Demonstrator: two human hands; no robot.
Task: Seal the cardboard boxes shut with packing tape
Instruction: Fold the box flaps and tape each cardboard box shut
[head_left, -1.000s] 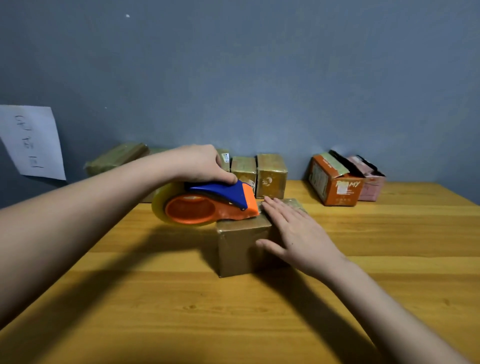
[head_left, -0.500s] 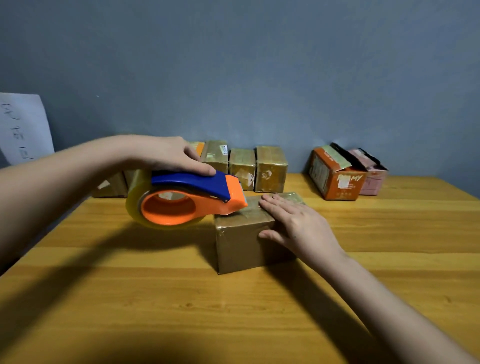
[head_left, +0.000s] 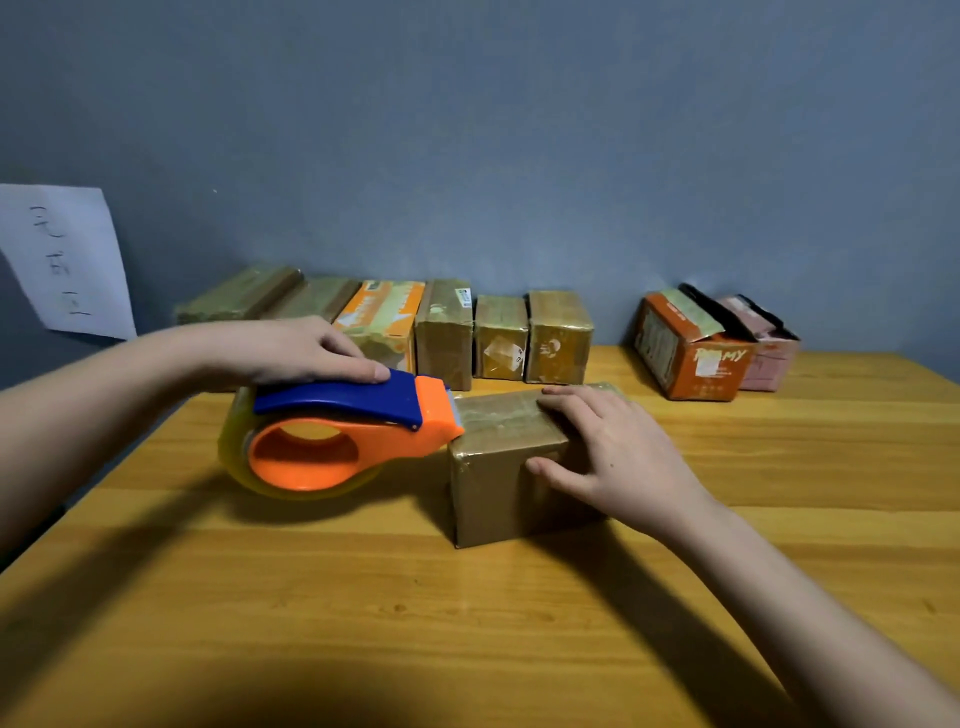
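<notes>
Left hand (head_left: 291, 351): grip curled over the blue handle of an orange tape dispenser (head_left: 343, 434), clear roll mounted, nose touching the box's upper left edge. Cardboard box (head_left: 496, 467): small, brown, glossy with tape, mid-table (head_left: 363, 623). Right hand (head_left: 618, 457): fingers straight on box top, thumb against its front.

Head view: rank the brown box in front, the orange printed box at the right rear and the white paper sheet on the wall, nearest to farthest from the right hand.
1. Brown box: under the right hand, centre.
2. Orange printed box: right rear, near the wall.
3. White paper sheet: far left, on the wall.
</notes>
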